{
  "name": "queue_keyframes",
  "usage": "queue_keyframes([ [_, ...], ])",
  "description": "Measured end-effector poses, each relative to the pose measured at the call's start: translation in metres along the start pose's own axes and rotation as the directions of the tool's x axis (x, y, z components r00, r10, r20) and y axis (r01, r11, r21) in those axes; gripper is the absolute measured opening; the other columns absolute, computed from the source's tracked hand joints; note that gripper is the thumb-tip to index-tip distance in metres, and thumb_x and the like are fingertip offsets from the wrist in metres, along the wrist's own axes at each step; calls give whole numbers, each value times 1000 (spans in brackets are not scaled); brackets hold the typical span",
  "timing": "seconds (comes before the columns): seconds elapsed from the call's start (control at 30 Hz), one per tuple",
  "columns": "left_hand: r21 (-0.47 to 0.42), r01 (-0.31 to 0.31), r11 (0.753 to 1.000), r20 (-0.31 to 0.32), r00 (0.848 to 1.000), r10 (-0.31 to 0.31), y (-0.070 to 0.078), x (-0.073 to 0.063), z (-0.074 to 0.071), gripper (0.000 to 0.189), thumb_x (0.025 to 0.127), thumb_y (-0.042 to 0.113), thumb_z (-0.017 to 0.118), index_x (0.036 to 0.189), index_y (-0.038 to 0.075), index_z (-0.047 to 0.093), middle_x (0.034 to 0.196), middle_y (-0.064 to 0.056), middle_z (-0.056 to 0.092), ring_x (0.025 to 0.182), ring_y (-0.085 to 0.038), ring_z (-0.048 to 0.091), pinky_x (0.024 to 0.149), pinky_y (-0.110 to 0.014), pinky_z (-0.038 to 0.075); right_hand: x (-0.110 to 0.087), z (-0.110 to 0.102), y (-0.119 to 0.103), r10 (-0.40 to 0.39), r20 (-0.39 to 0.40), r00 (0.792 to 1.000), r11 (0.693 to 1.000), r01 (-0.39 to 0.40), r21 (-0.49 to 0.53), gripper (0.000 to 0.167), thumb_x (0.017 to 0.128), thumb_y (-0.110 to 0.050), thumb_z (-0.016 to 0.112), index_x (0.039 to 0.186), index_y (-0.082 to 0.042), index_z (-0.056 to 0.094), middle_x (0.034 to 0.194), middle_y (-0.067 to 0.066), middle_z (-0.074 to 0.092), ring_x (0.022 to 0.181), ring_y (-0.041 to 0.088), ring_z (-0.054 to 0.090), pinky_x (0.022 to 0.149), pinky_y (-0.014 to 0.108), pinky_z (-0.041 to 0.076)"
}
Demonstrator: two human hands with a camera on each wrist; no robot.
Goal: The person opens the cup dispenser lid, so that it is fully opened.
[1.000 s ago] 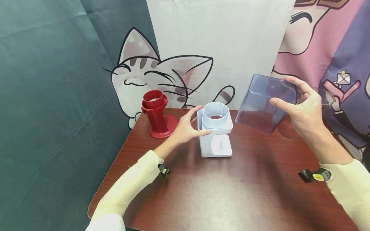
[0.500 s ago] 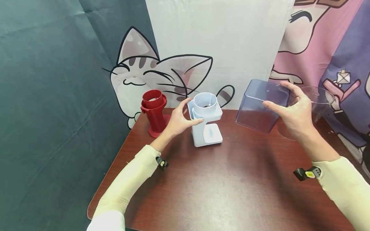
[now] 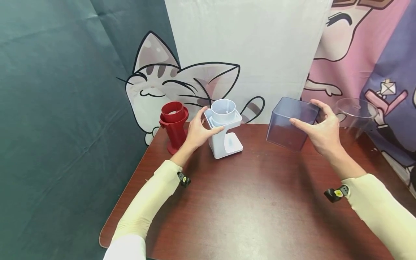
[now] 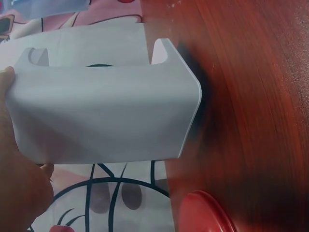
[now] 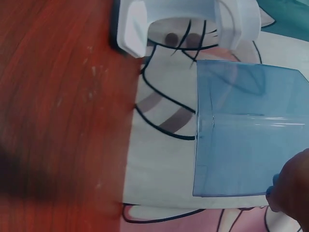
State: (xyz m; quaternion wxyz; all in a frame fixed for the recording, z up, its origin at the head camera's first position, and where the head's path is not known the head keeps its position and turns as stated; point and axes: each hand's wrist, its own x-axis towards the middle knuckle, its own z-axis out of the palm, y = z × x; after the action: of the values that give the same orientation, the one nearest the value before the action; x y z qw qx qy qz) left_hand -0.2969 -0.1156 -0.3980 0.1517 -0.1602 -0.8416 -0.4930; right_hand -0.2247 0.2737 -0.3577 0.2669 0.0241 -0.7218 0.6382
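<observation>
My left hand (image 3: 197, 133) grips a white plastic stand (image 3: 218, 143) by the side of its upper tray, thumb at the front and fingers behind. A round collar rises from that tray, and a flat foot juts out below. In the left wrist view the stand's smooth back (image 4: 101, 106) faces the camera, its foot close over the table. My right hand (image 3: 325, 131) pinches a see-through bluish plastic box (image 3: 288, 126) between thumb and fingers, holding it tilted above the table at the right. In the right wrist view the box (image 5: 246, 130) overlaps the patterned backdrop.
Left of the white stand is a red stand (image 3: 175, 133) of similar build, with a round collar on top. A clear round container (image 3: 355, 112) stands at the right behind my right hand. The brown table (image 3: 253, 202) meets a cartoon-printed cloth (image 3: 208, 43) at its back.
My left hand has carried the white stand left and back, closer to the red stand and turned a little. My right hand has shifted left and tilted the bluish box somewhat.
</observation>
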Motion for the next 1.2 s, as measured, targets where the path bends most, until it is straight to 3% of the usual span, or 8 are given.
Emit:
queue_keyframes([
  [0.13,33,19,999,-27,999,-18,-5,3,1,97,80,43,92,159,12,44,153,-5,56,138,-23,56,113,-36,48,2,1,11,7,-15,1000,996,-8,-94,77,74,-1,95,142,-16,60,120,-4,64,102,7,61,85,12,49],
  [0.37,64,60,996,-51,997,-57,-11,8,4,100,80,47,90,161,12,42,153,-4,56,138,-24,54,111,-43,50,3,1,29,76,-38,996,984,-81,-157,79,77,-10,95,146,-18,58,116,-7,63,93,4,60,79,11,48],
  [0.67,73,83,994,-75,994,-77,-15,13,8,101,81,48,90,161,11,41,155,-5,54,140,-25,53,114,-46,47,4,7,54,58,-68,996,961,-74,-266,87,73,-22,99,149,-15,57,139,6,62,109,8,56,92,16,44],
  [0.97,80,102,992,-44,994,-99,-24,16,6,102,84,47,89,163,11,36,158,-7,51,142,-27,50,116,-45,45,3,16,71,69,-103,992,944,-99,-315,92,73,-31,99,151,-11,55,145,10,60,116,15,52,97,21,40],
  [1.2,51,114,992,-9,993,-114,-26,15,6,105,86,46,87,167,13,29,163,-10,45,147,-31,45,119,-49,43,2,19,87,89,-128,988,936,-127,-329,96,72,-37,99,153,-11,53,151,10,57,127,22,52,108,29,41],
])
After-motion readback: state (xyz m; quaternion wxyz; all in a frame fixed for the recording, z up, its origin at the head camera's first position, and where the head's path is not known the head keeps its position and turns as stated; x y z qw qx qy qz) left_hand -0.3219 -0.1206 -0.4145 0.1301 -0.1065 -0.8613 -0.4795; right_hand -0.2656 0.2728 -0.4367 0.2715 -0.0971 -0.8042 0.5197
